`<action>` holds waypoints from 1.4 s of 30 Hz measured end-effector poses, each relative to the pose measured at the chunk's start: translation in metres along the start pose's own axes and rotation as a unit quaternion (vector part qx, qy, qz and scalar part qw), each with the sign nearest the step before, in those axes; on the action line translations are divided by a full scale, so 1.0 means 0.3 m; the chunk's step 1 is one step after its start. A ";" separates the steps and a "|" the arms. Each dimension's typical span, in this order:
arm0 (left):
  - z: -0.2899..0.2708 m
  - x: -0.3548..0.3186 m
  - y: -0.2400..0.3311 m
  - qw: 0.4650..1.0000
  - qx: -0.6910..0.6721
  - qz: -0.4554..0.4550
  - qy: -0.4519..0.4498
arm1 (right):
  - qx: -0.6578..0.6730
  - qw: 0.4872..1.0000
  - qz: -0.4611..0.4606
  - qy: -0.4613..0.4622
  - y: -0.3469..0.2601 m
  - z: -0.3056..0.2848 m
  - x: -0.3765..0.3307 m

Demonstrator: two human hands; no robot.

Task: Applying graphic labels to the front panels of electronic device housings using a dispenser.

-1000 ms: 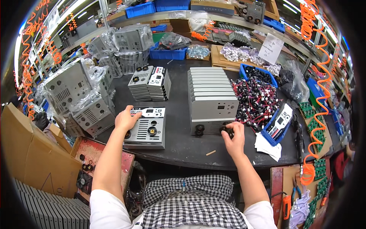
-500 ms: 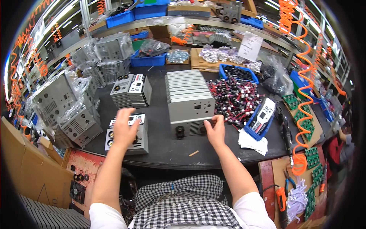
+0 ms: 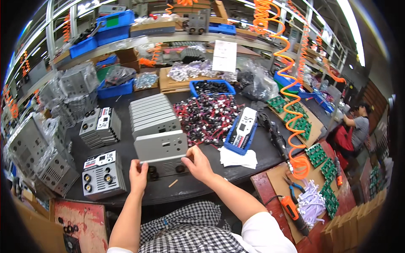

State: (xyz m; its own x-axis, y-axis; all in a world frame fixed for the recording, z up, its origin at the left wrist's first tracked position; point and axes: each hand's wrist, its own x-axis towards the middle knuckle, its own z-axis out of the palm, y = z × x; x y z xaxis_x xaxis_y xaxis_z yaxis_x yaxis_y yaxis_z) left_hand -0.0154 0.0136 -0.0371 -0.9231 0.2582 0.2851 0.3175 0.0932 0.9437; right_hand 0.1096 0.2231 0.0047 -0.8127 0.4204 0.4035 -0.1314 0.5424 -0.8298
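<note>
Left hand (image 3: 138, 176): raised off the tabletop near its front edge; fingers curled round the lower left corner of the grey panel (image 3: 162, 146), thumb toward the person, a pinch and not a full fist.
Grey panel: a flat metal faceplate with small cut-outs, held upright between both hands, above the front-middle of the dark tabletop (image 3: 202, 185).
How it handles: looks stiff and light, thin sheet metal; the painted face is probably smooth and a bit slippery, the edges likely sharp. I judge the two lower corners the best hold, as it is taken now, keeping fingers off the cut-outs.
Panel with black sockets (image 3: 166, 168): just behind and below the held panel, close to the front edge.
Stack of grey panels (image 3: 152, 114): behind the held one, toward the tabletop's middle.
Right hand (image 3: 199, 164): fingers closed on the panel's lower right corner, thumb under, fingertips on the far face.
Finished front plate (image 3: 102, 173): left of the left hand, by the front-left edge, untouched.
Red and black wired parts (image 3: 206, 118): heaped right of the stack, well apart from both hands.
</note>
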 end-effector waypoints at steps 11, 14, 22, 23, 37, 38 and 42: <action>0.010 -0.015 0.038 0.996 -0.092 -0.021 -0.007 | -0.568 0.800 0.095 0.166 0.240 -0.687 0.240; 0.008 -0.019 0.038 0.993 -0.113 -0.022 -0.010 | -0.569 0.802 0.112 0.141 0.230 -0.723 0.227; 0.002 -0.046 0.065 0.992 -0.120 0.011 0.040 | -0.614 0.754 -0.068 0.225 0.228 -0.715 0.184; -0.011 -0.048 0.056 0.991 -0.108 0.037 0.062 | -0.606 0.760 -0.069 0.226 0.216 -0.713 0.183; -0.093 -0.192 0.213 0.987 -0.150 0.048 -0.005 | -0.516 0.801 -0.111 0.284 0.154 -0.759 0.220; -0.093 -0.195 0.222 0.987 -0.150 0.052 -0.014 | -0.479 0.807 -0.139 0.315 0.117 -0.755 0.204; -0.084 -0.231 0.293 0.983 -0.160 0.079 -0.041 | -0.361 0.888 -0.157 0.237 -0.054 -0.499 0.094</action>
State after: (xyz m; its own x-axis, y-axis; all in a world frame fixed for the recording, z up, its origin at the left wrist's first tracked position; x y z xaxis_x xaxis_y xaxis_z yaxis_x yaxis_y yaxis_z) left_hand 0.0709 -0.0204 0.0303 -0.8426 0.3240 0.4303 0.3590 -0.2578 0.8970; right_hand 0.1737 0.3351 0.0872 -0.4482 0.3318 0.8301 0.2279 0.9403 -0.2528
